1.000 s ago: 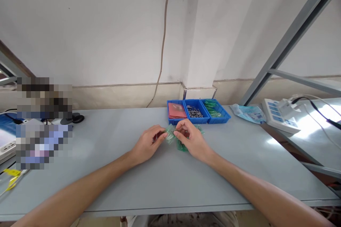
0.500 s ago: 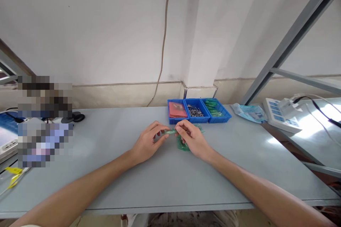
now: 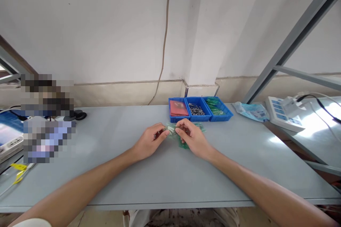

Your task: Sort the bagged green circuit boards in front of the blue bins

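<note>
A small green translucent plastic bag [image 3: 171, 128] is stretched between my two hands, just above the table. My left hand [image 3: 151, 139] pinches its left end between thumb and fingers. On the other end, my right hand [image 3: 192, 137] closes with thumb and forefinger. Something pale shows in or on the bag, too small to name. Under and behind my right hand lie more green bags [image 3: 183, 144], partly hidden by the fingers; thin dark pieces seem to be inside them.
Three joined blue bins stand behind my hands: red packets [image 3: 178, 108], thin metal pieces [image 3: 196, 109] and green bags [image 3: 214, 105]. At right lie a light-blue package [image 3: 251, 111] and a power strip [image 3: 283, 115]. Round black items [image 3: 78, 115] sit at left on the grey table [image 3: 128, 184].
The green bag between my hands has turned or spread, showing more of its face and something pale. My hands stay almost in place; the view has shifted slightly.
</note>
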Motion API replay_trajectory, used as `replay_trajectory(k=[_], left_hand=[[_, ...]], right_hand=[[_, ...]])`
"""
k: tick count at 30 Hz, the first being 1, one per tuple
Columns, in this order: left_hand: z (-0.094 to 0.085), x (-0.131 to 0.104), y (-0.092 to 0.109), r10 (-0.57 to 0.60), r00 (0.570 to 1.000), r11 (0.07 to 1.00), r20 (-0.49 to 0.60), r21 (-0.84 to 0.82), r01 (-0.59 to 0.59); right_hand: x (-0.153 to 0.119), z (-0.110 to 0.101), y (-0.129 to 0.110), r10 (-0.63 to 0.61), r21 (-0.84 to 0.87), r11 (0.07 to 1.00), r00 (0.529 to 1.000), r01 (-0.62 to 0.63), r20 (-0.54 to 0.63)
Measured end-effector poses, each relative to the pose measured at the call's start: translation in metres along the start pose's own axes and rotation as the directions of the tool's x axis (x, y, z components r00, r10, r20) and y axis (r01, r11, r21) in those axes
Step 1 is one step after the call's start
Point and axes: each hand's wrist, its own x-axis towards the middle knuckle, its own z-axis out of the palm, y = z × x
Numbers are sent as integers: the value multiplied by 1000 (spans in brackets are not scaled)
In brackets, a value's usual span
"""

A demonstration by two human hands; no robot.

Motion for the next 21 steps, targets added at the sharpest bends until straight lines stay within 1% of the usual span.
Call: replay_trajectory(k=[4,7,11,13,17,21], left_hand=[[0,-1,-1,5,998,1000,-68,31,-2],[0,-3,-1,14,994,1000,-110,7,-14],[1,-4,-4,141,988,989,-58,46,-139],[2,-3,-6,177,983,982,-56,80,-173],[3,-2,-10,180,980,979,-86,108,-171],[2,-2,-12,177,981,980,-78,109,-168]], right_hand=[[2,0,2,-16,15,1000,999,16,-47],[2,-1,1,-12,49,999,999,14,-52],[2,-3,-1,-10,36,999,999,11,-49],[1,-4,-2,-16,10,1000,999,17,-51],[1,-3,-3,-18,-20,1000,999,17,-38],[0,-2,-5,8,-16,1000,999,-8,-42]])
